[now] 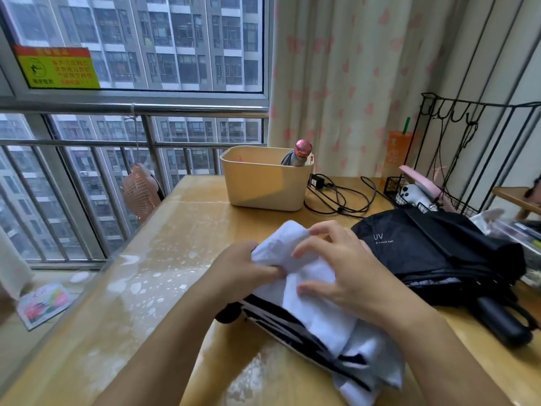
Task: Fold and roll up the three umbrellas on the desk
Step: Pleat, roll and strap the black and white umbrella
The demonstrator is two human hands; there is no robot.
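Both hands are on the white umbrella (310, 291) in the lower middle of the frame. The left hand (248, 271) is closed on the bunched white cloth at its far end, fingers curled into the folds. The right hand (345, 268) lies on top of the bundle with its fingers spread and bent, the fingertips pressing the cloth — not closed around it. The umbrella lies slanting from the middle of the frame down toward the lower right, its white cloth loosely gathered and black stripes showing along its lower edge.

Just to the right of it, touching or nearly so, lies a black umbrella (433, 253), collapsed but loose, with "UV" printed on the cloth and its dark handle (503, 326) pointing to the lower right. Both rest on the wooden desk (152, 288), whose glossy top is blotched with pale marks.

Farther back, in the upper middle, a cream bin (263, 183) stands on the desk with a third, rolled umbrella (298, 155) upright inside — its pink knob sticks above the rim. Black cables (339, 197) lie coiled right of the bin, and a black wire rack (468, 159) stands at the right edge.
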